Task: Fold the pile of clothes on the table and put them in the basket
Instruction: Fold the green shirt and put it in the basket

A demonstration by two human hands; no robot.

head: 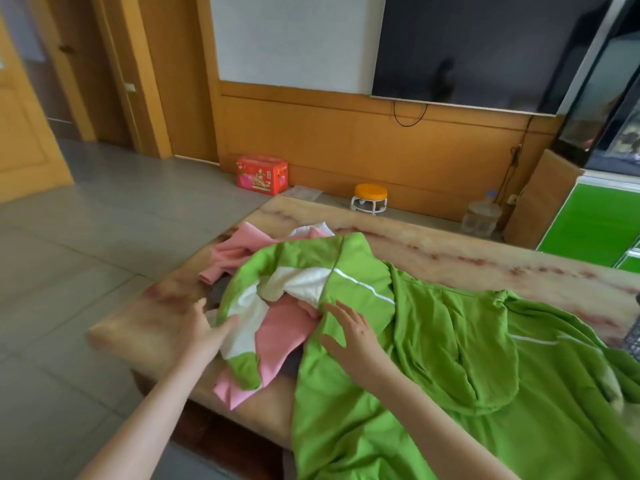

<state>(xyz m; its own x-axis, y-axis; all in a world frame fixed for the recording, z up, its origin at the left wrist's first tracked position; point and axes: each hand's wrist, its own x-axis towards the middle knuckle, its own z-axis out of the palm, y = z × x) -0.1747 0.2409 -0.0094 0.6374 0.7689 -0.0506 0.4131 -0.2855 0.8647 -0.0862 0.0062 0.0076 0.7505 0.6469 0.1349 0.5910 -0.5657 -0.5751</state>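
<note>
At the left end of the desk (450,251), the pile of clothes (235,251) lies heaped, with pink pieces, something white and a dark scrap underneath. A large green garment (450,341) is thrown over it. This garment's long axis runs from the pile at the far left slantwise toward the near right edge of the desk. Its white-lined upper part is bunched on top of the pile, and the rest is spread loosely and creased toward the person.

Both hands are at the bunched end. The right hand (349,341) lies flat on the green cloth with fingers spread, pressing it just beside the white lining. The left hand (204,330) reaches in from the near left edge with fingers straight. Its fingertips touch the green-and-white hem where it hangs over a pink piece (284,337), and no pinch shows.

The garment's bulk therefore lies to the right of both hands. Its crumpled end sits between them, nearer the left hand, which seems better placed to draw it clear of the pile.

Folding looks barely begun. A dark mesh thing (633,337) at the right edge of the desk may be the basket, but I cannot tell.
</note>
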